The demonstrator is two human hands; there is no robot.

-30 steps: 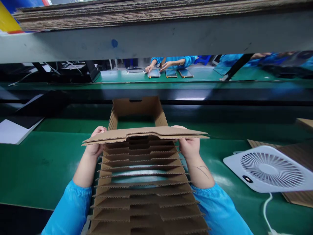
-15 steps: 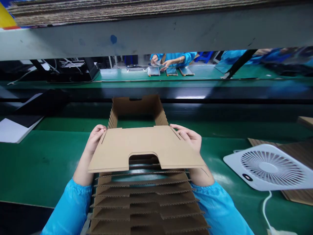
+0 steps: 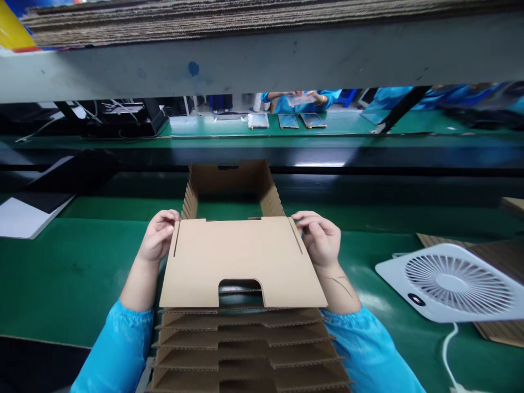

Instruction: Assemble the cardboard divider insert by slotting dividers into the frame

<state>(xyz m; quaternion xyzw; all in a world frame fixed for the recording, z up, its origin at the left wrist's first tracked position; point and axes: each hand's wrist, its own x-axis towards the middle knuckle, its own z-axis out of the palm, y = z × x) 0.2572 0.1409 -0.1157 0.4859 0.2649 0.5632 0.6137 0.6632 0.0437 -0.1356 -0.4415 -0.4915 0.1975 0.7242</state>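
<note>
A tan cardboard divider (image 3: 241, 251) with a cut-out in its near edge and a slit near each side leans toward me over a slotted cardboard frame (image 3: 272, 197). My left hand (image 3: 159, 236) pinches its far left corner. At the far right corner, my right hand (image 3: 321, 236) grips the same sheet with curled fingers. Several upright cardboard dividers (image 3: 188, 339) stand in a row across the near part of the frame. Slots line the frame's side walls at the far end. The divider hides the middle of the frame.
A white fan (image 3: 454, 281) with a cable lies at right, over brown boards (image 3: 497, 330). Black and white sheets (image 3: 30, 215) are at left. A grey shelf beam (image 3: 262, 65) holding stacked cardboard (image 3: 245, 22) crosses above. Beyond, a co-worker's hands (image 3: 317, 98) hold a clear item.
The divider's near edge has dropped and come closer to the row, so its face tilts more steeply. Both my hands keep their places at its corners. The co-worker's hands have lifted.
</note>
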